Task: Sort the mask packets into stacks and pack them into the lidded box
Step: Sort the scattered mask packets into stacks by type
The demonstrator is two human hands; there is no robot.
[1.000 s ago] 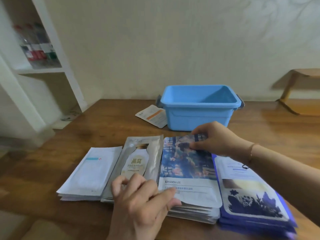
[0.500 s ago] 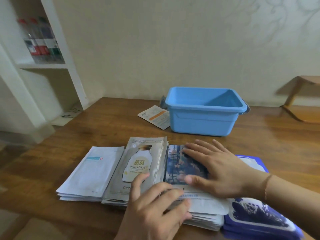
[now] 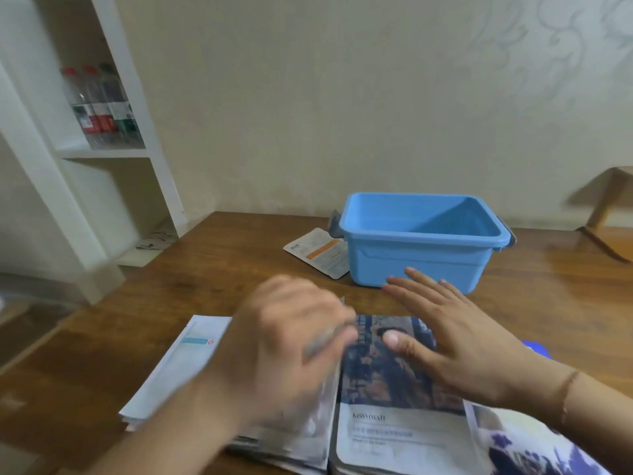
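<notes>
On the far left of the wooden table (image 3: pixel 144 323) lies my white packet stack (image 3: pixel 178 365), squared up and untouched. Next to it my left hand (image 3: pixel 284 351) is over the silver packet stack (image 3: pixel 318 406); the hand is blurred, so I cannot tell whether its fingers grip the packets or merely rest on them. Just right of that, my right hand (image 3: pixel 459 344) is spread wide and flat, fingers straight, its thumb touching the dark printed packet stack (image 3: pixel 397 399). At the right edge sits the blue-and-white packet stack (image 3: pixel 534 447), partly cut off by the frame.

Beyond the stacks, one loose orange-striped packet (image 3: pixel 318 252) lies beside the blue box (image 3: pixel 421 248), touching or nearly touching its left wall. The box stands open and looks empty; no lid is in view.

I judge the sorting nearly done: four stacks stand side by side, one packet is still unsorted, and all the packing and lidding remains. Count: four stacks, one stray packet, one box.
</notes>
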